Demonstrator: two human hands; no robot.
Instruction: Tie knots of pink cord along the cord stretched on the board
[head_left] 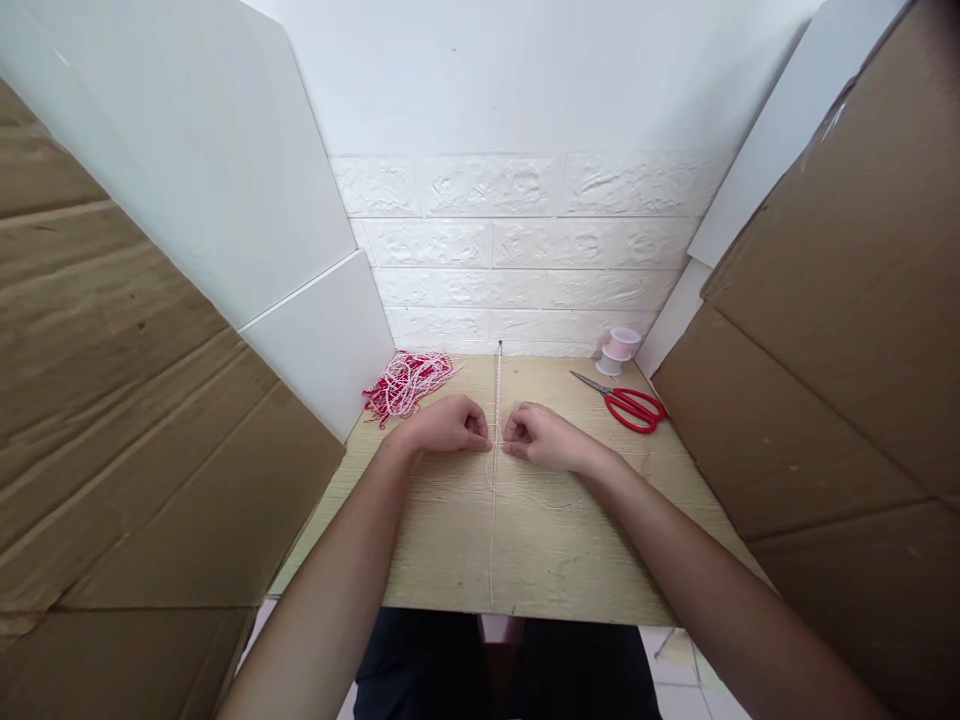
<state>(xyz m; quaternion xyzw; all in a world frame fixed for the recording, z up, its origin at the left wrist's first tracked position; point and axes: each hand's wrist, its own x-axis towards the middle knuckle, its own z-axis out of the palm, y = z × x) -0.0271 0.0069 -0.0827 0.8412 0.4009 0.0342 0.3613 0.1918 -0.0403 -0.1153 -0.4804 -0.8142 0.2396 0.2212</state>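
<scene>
A pale cord (pixel 493 530) runs straight down the middle of the table from a small nail (pixel 500 344) at the back. Its upper stretch is a thicker knotted length (pixel 499 385). My left hand (pixel 459 424) pinches a thin pale thread just left of the cord. On the right side my right hand (pixel 541 436) is also closed in a pinch, with the thread between its thumb and finger. The thread crosses the cord between both hands. A loose thread end (pixel 540 500) curves over the table below my right hand.
Red-handled scissors (pixel 634 407) lie at the right, points toward the back left. Behind them two spools (pixel 621 345) stand near the wall. A tangled pile of red and pink cords (pixel 409 385) lies back left. Cardboard panels (pixel 825 400) flank the wooden table (pixel 600 570).
</scene>
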